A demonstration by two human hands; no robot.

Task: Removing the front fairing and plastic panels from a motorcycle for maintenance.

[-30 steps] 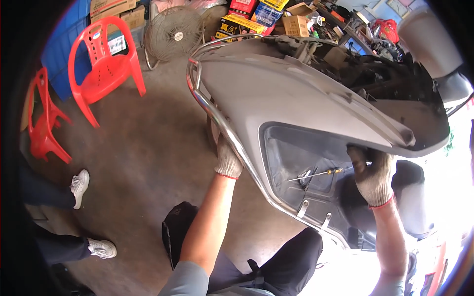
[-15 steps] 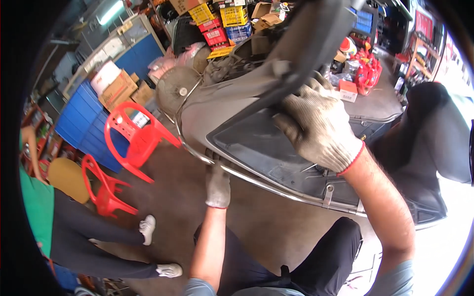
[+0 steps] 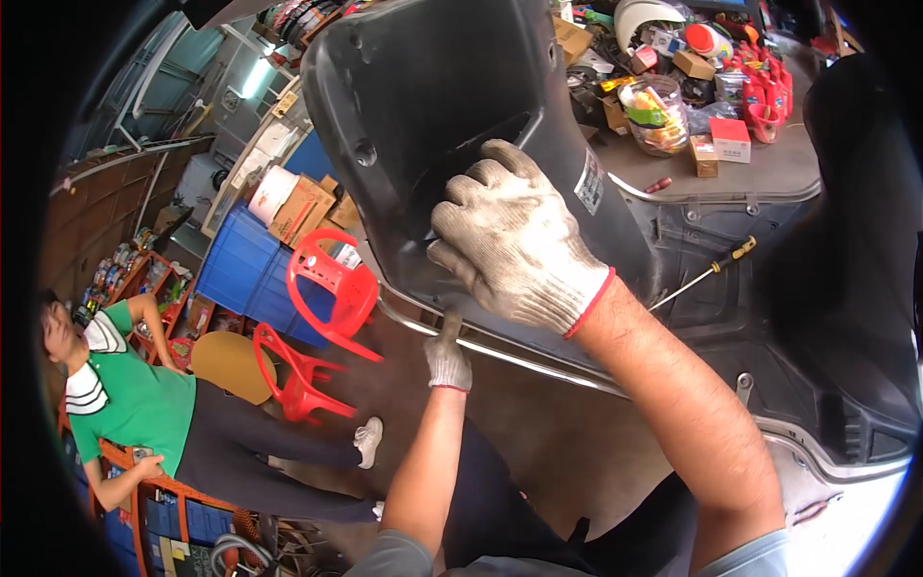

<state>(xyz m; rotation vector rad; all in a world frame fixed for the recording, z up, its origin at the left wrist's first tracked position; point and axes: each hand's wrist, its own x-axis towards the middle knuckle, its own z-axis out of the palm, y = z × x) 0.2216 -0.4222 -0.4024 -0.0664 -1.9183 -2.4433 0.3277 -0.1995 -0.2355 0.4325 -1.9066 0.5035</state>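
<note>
A large black plastic scooter panel (image 3: 433, 96) stands tilted in front of me, its broad recessed face toward me. My right hand (image 3: 514, 231), in a pale knit glove with a red cuff, is closed against the panel's recess, fingers bent; the fingertips are partly hidden. Lower down, my gloved left hand (image 3: 449, 358) is at the panel's bottom edge, beside the chrome rail (image 3: 538, 361), thumb up and the other fingers mostly hidden. A yellow-handled screwdriver (image 3: 716, 267) lies on the scooter's black floorboard (image 3: 740, 317), right of my right hand.
Black scooter seat (image 3: 856, 183) at the right. Behind the panel, a work surface (image 3: 784, 168) carries a clear jar (image 3: 657, 115), small boxes and red bottles (image 3: 764, 91). Red plastic chairs (image 3: 332, 288) and blue bins (image 3: 245, 255) stand left. A person in green (image 3: 159, 394) stands at far left.
The view has swung, and the black panel now shows nearly face-on instead of edge-on. My right hand has shifted left in the picture with its fingers bent. More of the person in green shows.
</note>
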